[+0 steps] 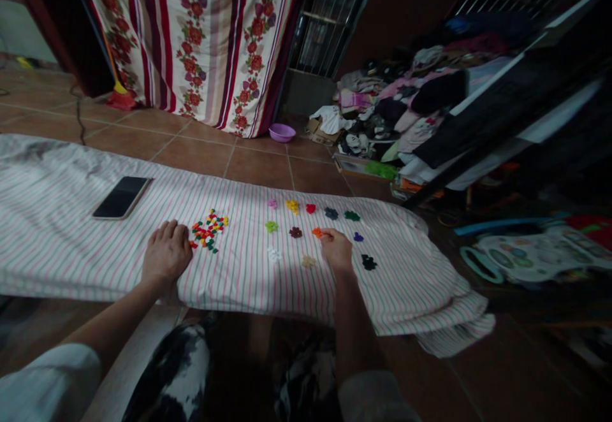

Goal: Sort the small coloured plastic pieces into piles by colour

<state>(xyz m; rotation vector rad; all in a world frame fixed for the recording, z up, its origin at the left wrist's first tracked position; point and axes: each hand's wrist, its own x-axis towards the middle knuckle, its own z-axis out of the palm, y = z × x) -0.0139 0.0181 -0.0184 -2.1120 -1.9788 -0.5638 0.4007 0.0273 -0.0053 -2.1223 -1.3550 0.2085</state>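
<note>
My left hand (168,250) rests on the striped cloth (248,288), fingers stretched out flat, beside a mixed pile of small coloured pieces (209,229). Over at the orange pile (317,233), my right hand (337,248) has its fingertips pinched together; whether a piece is between them is hidden. Around it lie small piles sorted by colour, among them yellow (292,206), red (310,208), dark green (352,216), brown (295,232), white (275,254), tan (308,261), blue (358,236) and black (368,262) pieces.
A phone (122,197) lies on the cloth to the left. On the tiled floor beyond stand a purple basin (282,132) and a heap of clothes (382,103). A floral curtain (201,46) hangs at the back. At the right is a plastic toy-like board (530,253).
</note>
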